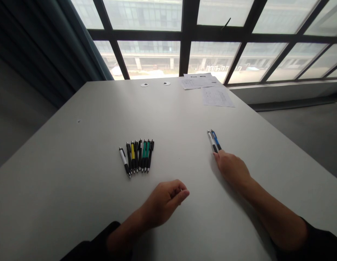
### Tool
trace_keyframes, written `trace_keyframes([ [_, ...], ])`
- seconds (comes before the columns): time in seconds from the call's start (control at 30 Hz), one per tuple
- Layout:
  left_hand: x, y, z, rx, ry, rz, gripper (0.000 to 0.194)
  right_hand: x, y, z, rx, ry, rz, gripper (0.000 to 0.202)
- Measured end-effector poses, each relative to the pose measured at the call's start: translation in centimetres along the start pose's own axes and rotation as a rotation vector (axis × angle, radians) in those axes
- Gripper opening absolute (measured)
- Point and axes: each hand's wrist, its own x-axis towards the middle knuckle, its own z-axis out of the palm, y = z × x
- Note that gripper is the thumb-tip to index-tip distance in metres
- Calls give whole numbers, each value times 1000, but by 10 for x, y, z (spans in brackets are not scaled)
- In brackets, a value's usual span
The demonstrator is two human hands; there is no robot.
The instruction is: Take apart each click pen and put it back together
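My left hand (167, 203) hovers over the near middle of the table, its fingers curled in and the thumb near the index finger; I see no object in it. To the right, my right hand (232, 166) is closed around the lower ends of two pens, a white pen (211, 138) and a blue pen (215, 139), side by side with their clicker ends pointing away from me. Their tips are hidden by the hand. Left of centre lies a row of several pens: a white pen (124, 159) slightly apart, a yellow pen (133, 152), green pens (144, 152) and black ones (150, 156).
The white table (103, 108) reaches to the windows. Printed papers (219, 96) lie at its far right corner. Two round cable-hole covers (144, 85) sit by the back edge, with a small white spot (78, 121) at left. A dark curtain (76, 43) hangs on the left.
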Motion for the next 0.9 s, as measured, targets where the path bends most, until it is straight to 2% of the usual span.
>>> trace_keyframes([
  [0.9, 0, -4, 0, 63, 10, 38, 38, 4, 7, 4, -14, -27, 34, 48],
])
